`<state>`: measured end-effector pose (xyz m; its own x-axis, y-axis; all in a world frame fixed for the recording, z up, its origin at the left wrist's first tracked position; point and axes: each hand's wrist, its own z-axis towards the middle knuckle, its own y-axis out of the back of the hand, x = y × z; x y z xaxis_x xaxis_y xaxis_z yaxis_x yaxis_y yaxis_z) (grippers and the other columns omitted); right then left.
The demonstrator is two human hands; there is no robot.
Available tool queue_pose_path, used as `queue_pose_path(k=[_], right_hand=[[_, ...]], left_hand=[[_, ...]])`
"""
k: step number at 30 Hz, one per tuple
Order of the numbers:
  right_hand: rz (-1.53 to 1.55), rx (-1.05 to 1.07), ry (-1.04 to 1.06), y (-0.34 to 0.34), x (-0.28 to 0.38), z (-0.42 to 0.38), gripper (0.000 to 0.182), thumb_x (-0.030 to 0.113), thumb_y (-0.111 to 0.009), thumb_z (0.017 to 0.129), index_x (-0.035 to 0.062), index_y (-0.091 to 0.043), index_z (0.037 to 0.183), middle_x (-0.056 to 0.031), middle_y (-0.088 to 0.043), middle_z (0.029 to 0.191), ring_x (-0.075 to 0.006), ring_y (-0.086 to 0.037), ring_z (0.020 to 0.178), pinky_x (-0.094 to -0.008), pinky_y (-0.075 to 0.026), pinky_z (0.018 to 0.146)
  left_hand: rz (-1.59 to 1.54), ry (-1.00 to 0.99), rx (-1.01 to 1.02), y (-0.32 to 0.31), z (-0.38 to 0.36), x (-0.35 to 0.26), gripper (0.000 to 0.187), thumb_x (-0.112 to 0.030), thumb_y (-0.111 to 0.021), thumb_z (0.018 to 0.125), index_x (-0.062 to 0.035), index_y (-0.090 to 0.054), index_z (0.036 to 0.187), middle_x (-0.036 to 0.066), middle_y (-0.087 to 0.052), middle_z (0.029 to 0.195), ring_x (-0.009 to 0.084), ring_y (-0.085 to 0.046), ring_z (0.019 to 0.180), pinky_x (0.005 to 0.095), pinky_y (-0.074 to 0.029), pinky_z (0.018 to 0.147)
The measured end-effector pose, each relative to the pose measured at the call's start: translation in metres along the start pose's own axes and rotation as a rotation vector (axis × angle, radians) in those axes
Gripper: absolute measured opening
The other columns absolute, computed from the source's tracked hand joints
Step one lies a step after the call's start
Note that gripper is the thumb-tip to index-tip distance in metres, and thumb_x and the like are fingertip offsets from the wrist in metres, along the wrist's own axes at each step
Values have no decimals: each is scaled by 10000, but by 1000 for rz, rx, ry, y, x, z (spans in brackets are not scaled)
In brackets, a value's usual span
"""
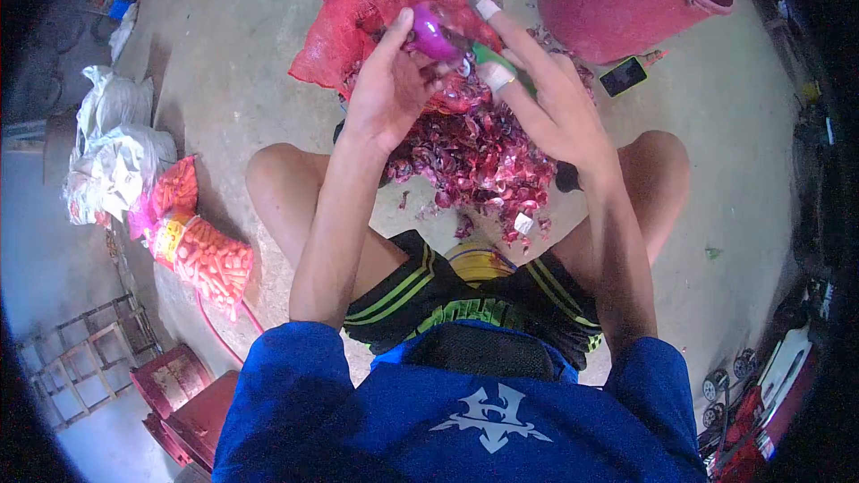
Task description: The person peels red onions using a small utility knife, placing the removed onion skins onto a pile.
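My left hand holds a shiny purple onion between thumb and fingers, above a red mesh bag. Close on its right, my right hand has its fingers around a green-handled tool; white wraps cover two of its digits. The tool's working end is blurred near the onion. Beneath both hands lies a heap of reddish-purple onion skins. The red mesh bag, with onions in it, rests behind the heap.
A large red tub stands at the upper right, with a phone on the floor beside it. At the left are white sacks and a bag of carrots. My crossed legs flank the heap.
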<state>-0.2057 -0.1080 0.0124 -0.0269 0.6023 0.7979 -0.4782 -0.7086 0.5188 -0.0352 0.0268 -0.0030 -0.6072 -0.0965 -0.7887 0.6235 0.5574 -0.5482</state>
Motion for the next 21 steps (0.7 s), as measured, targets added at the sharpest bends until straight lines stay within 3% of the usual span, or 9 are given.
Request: queue_pose_path(k=[4, 6, 7, 9, 11, 13, 17, 19, 21], right_hand=[[-69, 4, 187, -1, -8, 7, 601, 74, -570, 956, 135, -507, 1550, -230, -700, 900, -431, -692, 795, -474, -546, 748], [-129, -94, 269, -4, -17, 8, 558, 58, -565, 962, 143, -562, 1514, -221, -725, 994, -413, -706, 809, -447, -553, 751], [-128, -93, 270, -2, -14, 8, 558, 58, -565, 962, 143, -562, 1514, -221, -725, 994, -413, -706, 809, -447, -553, 751], [67, -97, 46, 6, -6, 7, 541, 50, -554, 977, 141, -572, 1511, -209, -737, 1063, -383, -720, 815, -411, -556, 760], [45, -81, 120, 9, -7, 8, 541, 94, -572, 992, 139, -546, 1531, -203, -741, 1080, -360, -729, 808, -387, -556, 755], [75, -53, 230, 5, -6, 4, 548, 144, -596, 997, 121, -525, 1541, -214, -734, 1067, -385, -713, 778, -406, -550, 727], [42, 64, 189, 2, -10, 2, 573, 186, -623, 992, 103, -507, 1547, -231, -724, 1067, -414, -694, 760, -427, -539, 708], [22, 123, 146, 2, -11, 3, 581, 98, -620, 995, 56, -486, 1559, -192, -720, 1281, -329, -742, 1007, -380, -540, 902], [37, 156, 110, 7, -3, 4, 568, 90, -612, 998, 51, -494, 1552, -197, -716, 1290, -327, -741, 1000, -381, -542, 903]], left_hand=[[45, 66, 75, 10, 2, 3, 505, -578, -537, 1053, -147, -648, 1289, 39, -743, 1121, 168, -674, 947, 341, -491, 903], [89, 103, 76, 10, 1, 1, 514, -582, -499, 1067, -130, -665, 1245, 21, -748, 1060, 155, -666, 908, 305, -498, 799], [89, 102, 76, 7, -1, -1, 514, -582, -499, 1067, -130, -665, 1245, 21, -748, 1060, 155, -666, 908, 305, -498, 799], [102, 94, 52, -1, -5, -3, 524, -598, -502, 1060, -126, -688, 1193, 34, -756, 1037, 155, -666, 868, 289, -492, 765], [94, 103, 49, -2, -4, -2, 532, -604, -507, 1056, -120, -696, 1168, 36, -756, 1011, 149, -663, 859, 287, -483, 742], [88, 115, 40, 0, -5, -3, 540, -610, -511, 1051, -113, -704, 1143, 38, -755, 986, 142, -660, 850, 285, -474, 719], [85, 148, -10, 7, -2, -4, 566, -638, -543, 1021, -100, -704, 1088, 23, -720, 864, 126, -631, 726, 254, -443, 619], [76, 158, -4, 7, -2, -4, 563, -642, -557, 1011, -101, -704, 1064, 18, -702, 823, 120, -614, 674, 245, -424, 576], [66, 181, 19, 1, -7, -7, 545, -639, -577, 1003, -109, -700, 1026, 10, -674, 784, 112, -578, 609, 237, -377, 513]])
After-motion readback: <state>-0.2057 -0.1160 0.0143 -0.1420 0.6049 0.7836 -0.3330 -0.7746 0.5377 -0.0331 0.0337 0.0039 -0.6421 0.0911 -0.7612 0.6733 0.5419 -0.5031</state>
